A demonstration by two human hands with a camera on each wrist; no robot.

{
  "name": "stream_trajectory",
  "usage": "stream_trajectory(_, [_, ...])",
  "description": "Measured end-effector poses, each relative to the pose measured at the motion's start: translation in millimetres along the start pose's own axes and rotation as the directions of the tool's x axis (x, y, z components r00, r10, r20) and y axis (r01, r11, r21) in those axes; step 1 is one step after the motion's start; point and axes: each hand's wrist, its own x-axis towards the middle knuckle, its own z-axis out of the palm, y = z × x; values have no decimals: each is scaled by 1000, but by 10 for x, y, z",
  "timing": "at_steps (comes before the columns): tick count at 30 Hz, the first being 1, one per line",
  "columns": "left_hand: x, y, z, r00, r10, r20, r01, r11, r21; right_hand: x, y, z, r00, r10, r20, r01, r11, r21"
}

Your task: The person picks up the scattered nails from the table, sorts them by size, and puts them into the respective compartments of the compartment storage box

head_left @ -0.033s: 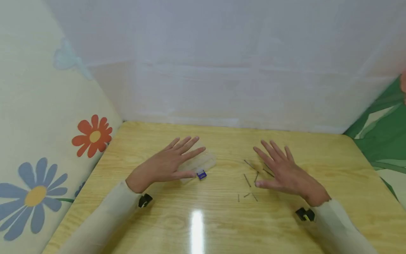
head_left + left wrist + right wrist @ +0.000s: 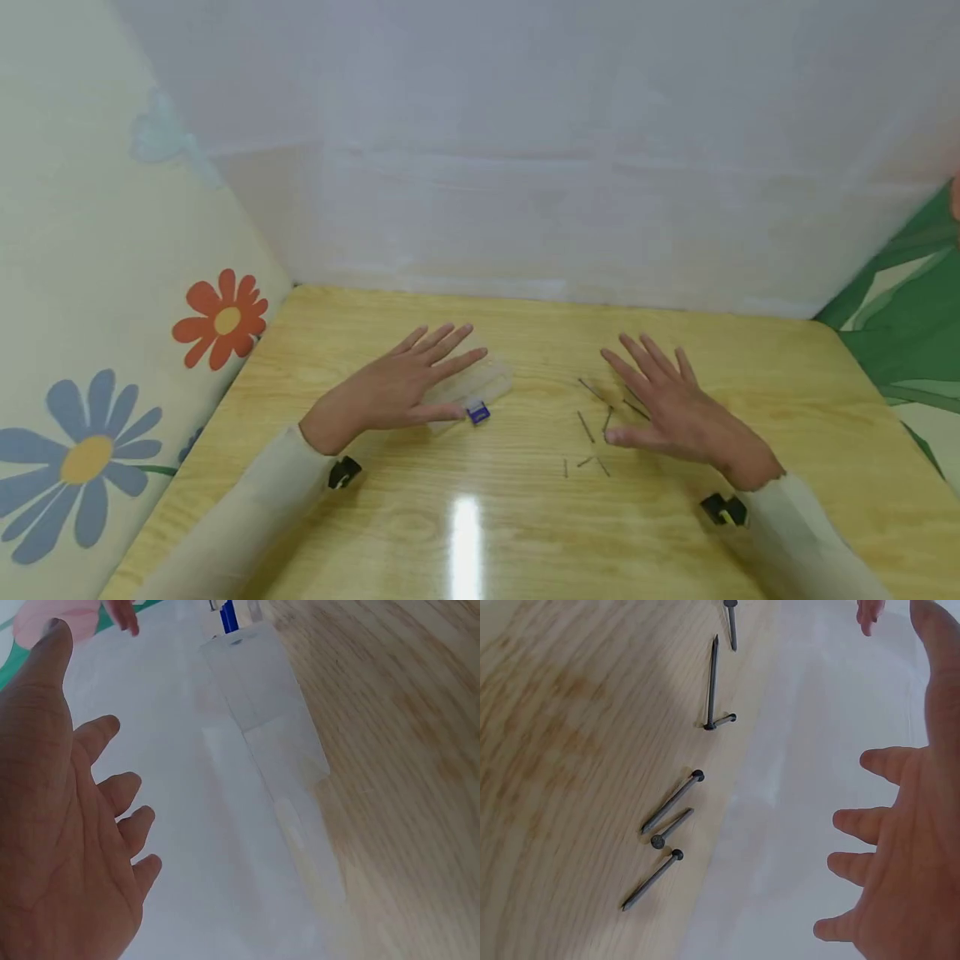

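Note:
My left hand [image 2: 393, 385], palm down with fingers spread, hovers over a clear plastic box [image 2: 491, 383]. Beside the thumb tip is a small blue-and-white piece [image 2: 478, 413] at the box's near side. In the left wrist view the box [image 2: 262, 697] looks long and see-through, and the hand [image 2: 75, 810] holds nothing. Several dark metal nails [image 2: 586, 427] of differing lengths lie scattered near my right hand [image 2: 675, 408], which is spread flat above some of them. The right wrist view shows the nails [image 2: 671, 802] on the wood, apart from the empty hand [image 2: 900, 855].
The light wooden table [image 2: 360, 533] ends at a pale cloth wall [image 2: 480, 208] behind. A flower-patterned panel [image 2: 82, 317] stands along the left, a green leafy one [image 2: 900, 308] along the right. Black wrist mounts [image 2: 344, 472] sit at both sleeves.

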Motion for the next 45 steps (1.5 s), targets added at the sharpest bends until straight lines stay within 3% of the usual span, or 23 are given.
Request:
stream_trajectory(10, [-35,-8,18,996,-54,-75,58,997,46,-80,48,-43,1000,2,-22,-2,1000,-21])
stream_trajectory(19, [-145,-8,68,993,-116,-40,116,993,1,-131,93,-13,999,34,-14,-34,999,-7])
stream_trajectory(27, [-220,-17,121,985,-173,-23,173,985,-23,-202,179,14,993,117,5,-117,993,-11])
stream_trajectory(33, [-261,12,138,964,-264,19,264,963,-57,-279,257,46,994,113,-4,-113,992,-64])
stream_trajectory(37, [-289,41,159,946,-324,-1,324,943,-71,-312,292,66,993,118,-22,-120,989,-90])
stream_trajectory(45, [-316,84,174,924,-382,18,382,921,-72,-315,334,102,977,211,-29,-213,971,-109])
